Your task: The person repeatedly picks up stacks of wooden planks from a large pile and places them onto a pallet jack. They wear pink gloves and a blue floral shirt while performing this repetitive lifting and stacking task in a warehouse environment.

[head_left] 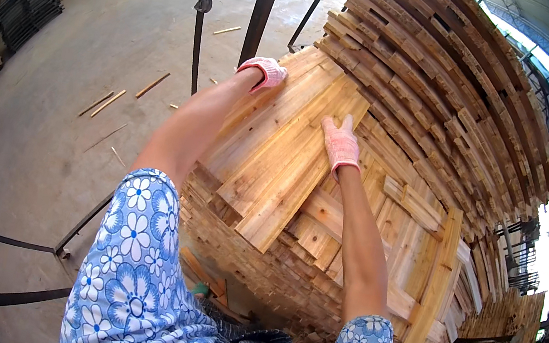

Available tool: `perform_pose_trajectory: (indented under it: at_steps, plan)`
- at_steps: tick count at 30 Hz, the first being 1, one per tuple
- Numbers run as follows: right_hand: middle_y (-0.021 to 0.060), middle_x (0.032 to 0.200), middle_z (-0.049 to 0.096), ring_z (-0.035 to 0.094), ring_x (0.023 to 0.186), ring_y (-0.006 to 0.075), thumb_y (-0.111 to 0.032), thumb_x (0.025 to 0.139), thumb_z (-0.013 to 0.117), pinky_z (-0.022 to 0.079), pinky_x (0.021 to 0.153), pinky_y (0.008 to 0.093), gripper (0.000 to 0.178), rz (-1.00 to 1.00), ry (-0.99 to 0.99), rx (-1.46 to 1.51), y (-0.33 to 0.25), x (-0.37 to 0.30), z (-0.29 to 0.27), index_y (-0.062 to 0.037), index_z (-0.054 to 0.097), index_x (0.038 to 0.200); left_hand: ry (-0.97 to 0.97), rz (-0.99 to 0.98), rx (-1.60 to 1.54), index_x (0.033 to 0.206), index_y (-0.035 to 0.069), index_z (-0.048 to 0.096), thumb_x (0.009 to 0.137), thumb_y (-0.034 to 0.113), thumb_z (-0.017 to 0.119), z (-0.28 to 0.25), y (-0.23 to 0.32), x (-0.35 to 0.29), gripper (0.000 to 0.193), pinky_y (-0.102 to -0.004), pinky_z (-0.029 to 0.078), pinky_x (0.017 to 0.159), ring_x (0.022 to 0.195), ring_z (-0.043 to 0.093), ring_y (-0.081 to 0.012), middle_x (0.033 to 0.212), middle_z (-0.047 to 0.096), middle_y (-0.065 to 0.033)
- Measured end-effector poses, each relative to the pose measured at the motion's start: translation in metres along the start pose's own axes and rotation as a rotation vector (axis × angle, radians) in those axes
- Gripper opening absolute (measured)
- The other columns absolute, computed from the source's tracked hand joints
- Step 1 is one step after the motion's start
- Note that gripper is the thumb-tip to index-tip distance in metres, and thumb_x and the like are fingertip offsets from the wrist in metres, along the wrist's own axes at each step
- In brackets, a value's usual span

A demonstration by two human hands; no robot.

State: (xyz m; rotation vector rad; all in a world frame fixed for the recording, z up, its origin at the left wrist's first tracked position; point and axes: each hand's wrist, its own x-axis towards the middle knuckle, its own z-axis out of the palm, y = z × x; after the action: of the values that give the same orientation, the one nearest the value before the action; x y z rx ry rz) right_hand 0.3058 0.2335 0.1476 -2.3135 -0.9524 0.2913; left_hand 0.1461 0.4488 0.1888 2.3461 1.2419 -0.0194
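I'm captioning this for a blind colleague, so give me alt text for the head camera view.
Two gloved hands, the left hand and the right hand, press flat on a layer of wooden boards atop a tall stack of boards. A taller pile rises behind, with a metal frame and concrete floor to the left.

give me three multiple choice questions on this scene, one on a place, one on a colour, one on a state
1. Where does the left hand rest?
A. on the far end of the top boards
B. on the concrete floor
C. on the metal frame

2. What colour are the gloves?
A. black
B. pink and white
C. green

3. How is the right hand?
A. clenched in a fist
B. hanging in the air
C. flat on the boards, fingers spread

Answers:
1 A, the glove lies on the board ends.
2 B, both gloves show it.
3 C, the palm lies on the wood.
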Motion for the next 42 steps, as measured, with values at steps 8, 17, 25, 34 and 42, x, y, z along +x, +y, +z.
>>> perform_pose_trajectory:
  at_steps: [8, 17, 25, 34, 42]
  plan:
    - [0.0425, 0.143, 0.047, 0.053, 0.132, 0.0516, -0.068, 0.093, 0.053, 0.045, 0.107, 0.0521, 0.096, -0.02, 0.0, -0.131, 0.037, 0.021, -0.014, -0.0103, 0.024, 0.163, 0.095, 0.051, -0.124, 0.151, -0.001, 0.046, 0.101, 0.052, 0.04, 0.028, 0.024, 0.005, 0.073, -0.0483, 0.041, 0.116, 0.142, 0.05, -0.0368, 0.154, 0.05, -0.0229]
    - [0.0229, 0.142, 0.055, 0.061, 0.122, 0.0413, -0.053, 0.089, 0.068, 0.051, 0.097, 0.0532, 0.076, 0.345, 0.256, -0.923, 0.215, -0.102, -0.246, -0.0206, 0.046, 0.153, 0.175, -0.064, 0.027, 0.152, -0.002, 0.044, 0.101, 0.061, 0.035, 0.019, -0.07, 0.082, 0.082, -0.0455, 0.036, 0.119, 0.146, 0.044, -0.038, 0.154, 0.048, -0.0275]
    - [0.0233, 0.125, 0.07, 0.068, 0.115, 0.0359, -0.035, 0.085, 0.071, 0.053, 0.098, 0.0449, 0.088, 0.411, 0.096, -0.462, 0.393, -0.147, -0.338, -0.0173, 0.032, 0.162, -0.09, -0.053, -0.169, 0.158, 0.006, 0.035, 0.1, 0.068, 0.043, -0.018, -0.006, -0.058, 0.086, -0.0435, 0.037, 0.119, 0.145, 0.045, -0.0388, 0.157, 0.047, -0.021]
    - [0.0178, 0.125, 0.069, 0.069, 0.095, 0.028, -0.036, 0.083, 0.073, 0.056, 0.084, 0.0413, 0.091, 0.08, -0.019, -0.019, 0.163, -0.11, -0.234, -0.0132, 0.033, 0.161, 0.055, -0.094, 0.05, 0.165, 0.01, 0.022, 0.103, 0.064, 0.035, 0.007, -0.045, -0.073, 0.083, -0.0467, 0.032, 0.122, 0.148, 0.04, -0.0399, 0.16, 0.041, -0.0225]
    - [0.0305, 0.143, 0.056, 0.056, 0.133, 0.0406, -0.056, 0.092, 0.055, 0.045, 0.109, 0.0471, 0.085, 0.12, -0.088, -0.409, 0.028, -0.042, -0.078, -0.0059, 0.033, 0.158, 0.104, -0.1, 0.117, 0.162, 0.005, 0.028, 0.104, 0.064, 0.032, 0.012, -0.038, -0.064, 0.083, -0.045, 0.032, 0.122, 0.149, 0.039, -0.0401, 0.159, 0.042, -0.0246]
